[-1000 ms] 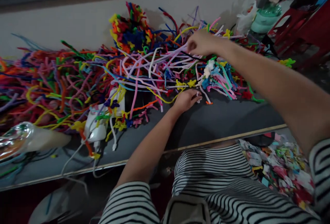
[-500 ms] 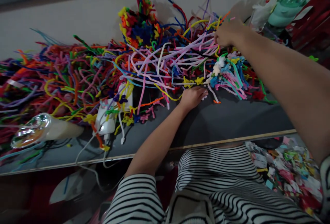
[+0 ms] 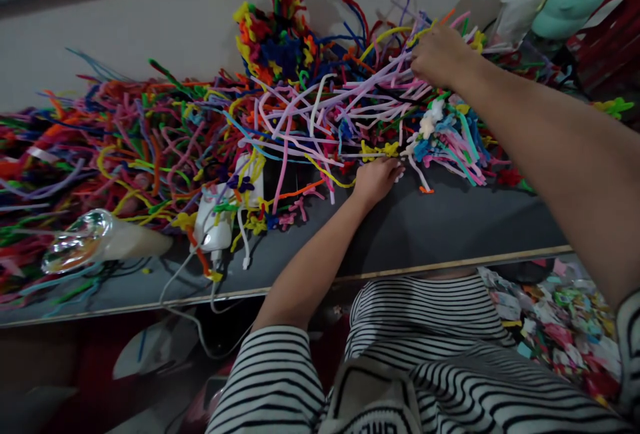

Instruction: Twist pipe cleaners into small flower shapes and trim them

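A big heap of coloured pipe cleaners (image 3: 165, 134) covers the back of a grey table (image 3: 450, 227). My right hand (image 3: 437, 54) reaches far into the heap, fingers closed on a bunch of pale pink and lilac pipe cleaners (image 3: 350, 104). My left hand (image 3: 377, 177) rests on the table at the heap's front edge, fingers curled on a small white twisted piece. Beside it lies a cluster of pastel pipe-cleaner flowers (image 3: 445, 134).
A white glue gun (image 3: 217, 221) with its cord lies among the strands at the left front. A clear plastic-wrapped object (image 3: 95, 244) sits at the far left. Coloured scraps (image 3: 555, 314) litter the floor at the right. A teal object (image 3: 570, 4) stands at the back right.
My right hand moved right and deeper into the heap, pulling the pale strands with it. The left hand stayed put at the heap's front edge.
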### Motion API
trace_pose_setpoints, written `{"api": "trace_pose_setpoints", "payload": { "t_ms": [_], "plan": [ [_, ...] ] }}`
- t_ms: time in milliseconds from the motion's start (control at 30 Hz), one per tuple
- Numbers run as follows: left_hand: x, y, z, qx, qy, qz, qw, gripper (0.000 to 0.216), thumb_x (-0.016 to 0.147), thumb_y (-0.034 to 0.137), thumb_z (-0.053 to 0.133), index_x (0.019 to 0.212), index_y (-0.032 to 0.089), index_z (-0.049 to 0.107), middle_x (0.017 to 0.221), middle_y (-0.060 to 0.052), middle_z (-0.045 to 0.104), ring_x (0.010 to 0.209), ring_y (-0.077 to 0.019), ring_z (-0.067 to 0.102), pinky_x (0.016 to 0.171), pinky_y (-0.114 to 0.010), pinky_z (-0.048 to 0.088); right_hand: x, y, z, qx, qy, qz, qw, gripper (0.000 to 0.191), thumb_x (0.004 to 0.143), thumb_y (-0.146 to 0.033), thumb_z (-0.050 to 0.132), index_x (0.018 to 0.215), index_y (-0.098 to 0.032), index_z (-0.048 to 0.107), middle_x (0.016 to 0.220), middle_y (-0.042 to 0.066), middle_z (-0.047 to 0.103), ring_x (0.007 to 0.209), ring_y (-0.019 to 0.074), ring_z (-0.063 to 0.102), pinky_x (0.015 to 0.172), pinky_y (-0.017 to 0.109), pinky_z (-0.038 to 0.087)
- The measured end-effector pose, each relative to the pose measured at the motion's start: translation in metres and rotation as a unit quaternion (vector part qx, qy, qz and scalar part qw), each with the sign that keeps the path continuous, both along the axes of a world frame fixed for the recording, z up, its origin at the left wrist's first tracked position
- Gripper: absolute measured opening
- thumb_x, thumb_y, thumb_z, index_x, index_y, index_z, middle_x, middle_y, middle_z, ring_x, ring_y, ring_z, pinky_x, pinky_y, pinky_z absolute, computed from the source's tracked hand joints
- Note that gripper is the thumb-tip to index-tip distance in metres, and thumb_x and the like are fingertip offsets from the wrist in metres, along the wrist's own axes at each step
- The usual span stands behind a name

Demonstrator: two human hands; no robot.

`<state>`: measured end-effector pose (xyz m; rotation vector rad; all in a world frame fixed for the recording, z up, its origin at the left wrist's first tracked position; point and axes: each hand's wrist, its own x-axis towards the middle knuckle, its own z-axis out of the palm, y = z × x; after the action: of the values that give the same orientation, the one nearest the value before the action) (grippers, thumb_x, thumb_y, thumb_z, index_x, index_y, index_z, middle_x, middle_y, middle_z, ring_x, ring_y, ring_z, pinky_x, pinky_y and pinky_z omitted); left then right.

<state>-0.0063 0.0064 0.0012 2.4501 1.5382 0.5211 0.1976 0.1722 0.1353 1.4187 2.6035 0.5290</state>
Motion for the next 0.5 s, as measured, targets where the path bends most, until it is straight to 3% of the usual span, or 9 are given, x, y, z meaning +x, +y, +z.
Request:
{"api": "trace_pose_setpoints", "payload": {
  "t_ms": [100, 233, 300, 433, 500],
  "plan": [
    [0.000, -0.001, 0.001, -0.010, -0.008, -0.004, 1.000, 0.030, 0.104, 0.041, 0.055, 0.111, 0.020, 0.075, 0.112, -0.011, 0.077, 0.096, -0.0238, 0.072, 0.074, -0.029, 0.049, -0.002, 0.008, 0.006, -0.002, 0.006, -0.024, 1.000, 0.030, 0.100, -0.010, 0.053, 0.117, 0.010, 0.067, 0.128, 0.032, 0.066, 0.127, 0.0317, 0.061, 0.102, 0.050, 0.045],
    [0.000, 0.000, 0.000, -0.011, -0.019, -0.013, 1.000, 0.028, 0.104, 0.039, 0.055, 0.111, 0.020, 0.075, 0.112, -0.011, 0.077, 0.096, -0.0234, 0.072, 0.075, -0.030, 0.050, 0.001, 0.016, 0.002, -0.048, 0.000, -0.026, 0.999, 0.038, 0.096, -0.016, 0.066, 0.133, -0.009, 0.067, 0.134, 0.023, 0.068, 0.126, 0.0323, 0.063, 0.099, 0.053, 0.048],
    [0.000, 0.000, -0.001, -0.008, -0.017, -0.014, 1.000, 0.029, 0.104, 0.039, 0.055, 0.109, 0.019, 0.075, 0.110, -0.011, 0.077, 0.096, -0.0233, 0.072, 0.075, -0.030, 0.050, 0.001, 0.015, -0.004, -0.062, -0.012, -0.031, 0.998, 0.037, 0.096, -0.017, 0.066, 0.133, -0.013, 0.069, 0.136, 0.021, 0.068, 0.127, 0.0327, 0.063, 0.100, 0.055, 0.048],
    [-0.001, 0.000, 0.000, -0.004, -0.011, -0.021, 1.000, 0.029, 0.105, 0.039, 0.054, 0.108, 0.019, 0.075, 0.112, -0.011, 0.076, 0.098, -0.0238, 0.072, 0.074, -0.029, 0.049, 0.001, 0.012, -0.009, -0.105, -0.002, -0.051, 0.993, 0.030, 0.102, -0.016, 0.054, 0.122, -0.003, 0.071, 0.141, 0.023, 0.062, 0.137, 0.0322, 0.054, 0.110, 0.057, 0.039],
    [0.000, 0.000, 0.001, -0.009, -0.011, -0.023, 1.000, 0.029, 0.105, 0.038, 0.053, 0.110, 0.019, 0.074, 0.113, -0.011, 0.076, 0.099, -0.0240, 0.072, 0.075, -0.030, 0.049, 0.002, 0.012, -0.004, -0.158, 0.075, -0.074, 0.982, 0.031, 0.101, -0.011, 0.051, 0.123, 0.006, 0.065, 0.149, 0.029, 0.052, 0.147, 0.0357, 0.041, 0.117, 0.060, 0.027]
  ]
}}
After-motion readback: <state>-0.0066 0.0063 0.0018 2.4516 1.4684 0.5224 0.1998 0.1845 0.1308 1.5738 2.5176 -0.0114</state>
